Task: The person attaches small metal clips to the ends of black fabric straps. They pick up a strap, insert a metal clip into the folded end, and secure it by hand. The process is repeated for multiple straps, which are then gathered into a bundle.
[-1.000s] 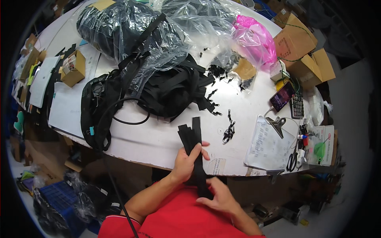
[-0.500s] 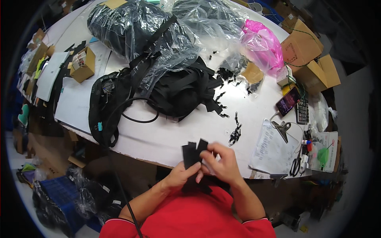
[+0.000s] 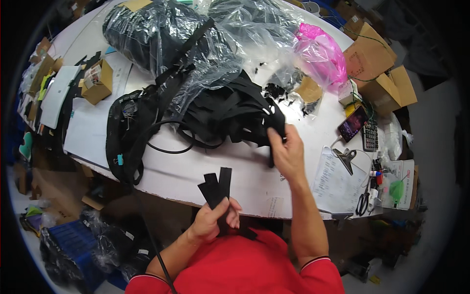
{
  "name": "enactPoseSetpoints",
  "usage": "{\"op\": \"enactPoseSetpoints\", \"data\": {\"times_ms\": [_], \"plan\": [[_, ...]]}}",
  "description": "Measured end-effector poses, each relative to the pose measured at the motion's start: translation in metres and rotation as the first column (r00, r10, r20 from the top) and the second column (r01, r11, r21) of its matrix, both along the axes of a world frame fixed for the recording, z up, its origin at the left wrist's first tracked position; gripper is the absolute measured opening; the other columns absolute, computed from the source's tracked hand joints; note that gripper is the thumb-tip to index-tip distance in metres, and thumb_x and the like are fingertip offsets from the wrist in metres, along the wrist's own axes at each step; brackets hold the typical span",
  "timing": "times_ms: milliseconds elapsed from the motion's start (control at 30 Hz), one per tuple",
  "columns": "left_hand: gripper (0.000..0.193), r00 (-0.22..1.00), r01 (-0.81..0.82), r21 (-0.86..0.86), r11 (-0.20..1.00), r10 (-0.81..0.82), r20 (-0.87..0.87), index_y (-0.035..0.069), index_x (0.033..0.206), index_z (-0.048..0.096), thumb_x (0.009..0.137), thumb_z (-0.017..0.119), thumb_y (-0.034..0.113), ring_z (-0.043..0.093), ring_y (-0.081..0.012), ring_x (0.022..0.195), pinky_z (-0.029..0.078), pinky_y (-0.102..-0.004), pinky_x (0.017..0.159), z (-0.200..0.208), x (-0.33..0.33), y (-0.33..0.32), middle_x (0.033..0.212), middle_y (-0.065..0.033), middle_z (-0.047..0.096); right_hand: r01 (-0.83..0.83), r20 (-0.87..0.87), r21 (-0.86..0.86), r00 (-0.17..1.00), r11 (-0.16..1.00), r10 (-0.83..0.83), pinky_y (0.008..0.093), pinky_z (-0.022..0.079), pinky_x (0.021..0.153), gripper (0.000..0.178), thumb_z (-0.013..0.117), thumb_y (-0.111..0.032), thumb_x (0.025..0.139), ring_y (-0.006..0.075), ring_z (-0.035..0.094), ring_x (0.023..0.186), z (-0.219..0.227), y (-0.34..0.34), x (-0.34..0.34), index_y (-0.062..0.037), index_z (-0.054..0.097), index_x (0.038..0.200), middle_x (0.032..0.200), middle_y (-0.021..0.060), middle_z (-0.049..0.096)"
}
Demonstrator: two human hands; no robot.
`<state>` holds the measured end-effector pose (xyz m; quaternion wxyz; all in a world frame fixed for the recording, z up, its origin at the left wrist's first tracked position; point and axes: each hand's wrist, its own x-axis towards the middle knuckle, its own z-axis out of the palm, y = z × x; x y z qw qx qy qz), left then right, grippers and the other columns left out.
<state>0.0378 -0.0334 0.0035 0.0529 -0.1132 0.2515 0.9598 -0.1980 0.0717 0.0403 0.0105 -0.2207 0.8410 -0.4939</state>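
Black strips: a small fan of flat black fabric strips (image 3: pixel 215 188) stands in the left hand at the worktop's near edge, upper ends spread apart.
Left hand: fingers of the left hand (image 3: pixel 208 223) close around the strips, in front of the red shirt (image 3: pixel 235 269).
Right hand: the right hand (image 3: pixel 290 154) reaches out over the worktop, fingers touching the right end of a tangled heap of black fabric strips (image 3: pixel 220 108); how tightly they close, one cannot tell.
Near edge: the white worktop (image 3: pixel 171 169) curves past just above the left hand.
Open room: white surface shows between heap and near edge; a thin black cable (image 3: pixel 169 151) loops into its left part.
Right side: a papered clipboard with a metal clip (image 3: pixel 338 183) lies near the right forearm, limiting room there.
Hidden: the held strips' lower ends are hard to follow against hand and shirt; the right hand covers part of the heap.
Cut off: clear plastic bags of black material (image 3: pixel 152 36) run out at the upper edge.
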Motion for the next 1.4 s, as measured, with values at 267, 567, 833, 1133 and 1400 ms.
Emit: {"op": "enactPoseSetpoints", "data": {"times_ms": [267,567,833,1133,1400], "plan": [[0.037,0.983,-0.056,0.176,0.983,0.023,0.184,0.001,0.11,0.058,0.11,0.04,0.033,0.042,-0.0102,0.063,0.04,-0.0275,0.064,-0.005,-0.035,0.018,0.077,-0.0021,0.05,-0.082,0.434,-0.001,0.898,0.997,0.074,0.0293,0.046,0.055,0.019,0.051,-0.015,0.103,0.0112,0.056,0.057,0.087,0.063,0.021,0.0024,0.056,0.098,0.064,0.0056,0.058],[0.049,0.984,-0.092,0.379,0.921,0.026,0.177,0.013,0.139,0.052,0.101,0.058,0.044,0.058,-0.0067,0.087,0.051,-0.0284,0.078,0.004,-0.085,0.069,0.118,-0.0041,0.065,-0.294,0.654,0.142,0.744,0.945,0.134,0.0303,0.049,0.051,0.015,0.051,-0.009,0.102,0.015,0.062,0.054,0.045,0.126,0.143,0.0012,0.053,0.113,0.071,0.0083,0.064],[0.029,0.981,-0.072,-0.032,0.997,0.077,0.181,0.005,0.127,0.056,0.106,0.053,0.024,0.058,-0.0109,0.082,0.052,-0.0294,0.075,-0.004,-0.091,0.07,0.098,-0.0058,0.065,-0.166,0.83,0.017,0.552,0.986,0.078,0.0271,0.049,0.051,0.025,0.058,-0.015,0.101,0.0101,0.061,0.057,0.018,0.149,0.175,0.0,0.053,0.12,0.074,0.0042,0.065],[0.029,0.979,0.19,-0.111,0.976,-0.197,-0.056,0.0,0.124,0.051,0.108,0.047,0.024,0.038,-0.0072,0.054,0.039,-0.026,0.053,0.011,-0.061,0.001,0.072,0.0007,0.044,-0.473,0.759,0.078,0.599,0.877,0.256,0.0307,0.052,0.063,0.045,0.066,-0.025,0.096,0.0151,0.063,0.068,0.011,0.167,0.16,0.0008,0.056,0.131,0.087,0.0083,0.065],[0.031,0.974,0.225,-0.124,0.966,-0.22,0.054,0.001,0.111,0.057,0.107,0.05,0.031,0.045,-0.0076,0.055,0.047,-0.0288,0.055,0.0,-0.033,-0.001,0.071,-0.0016,0.049,-0.276,0.629,-0.465,0.565,0.841,0.533,0.0368,0.048,0.096,0.052,0.048,-0.04,0.106,0.0216,0.062,0.109,-0.016,0.073,0.099,0.0021,0.053,0.135,0.121,0.0145,0.062]]}}
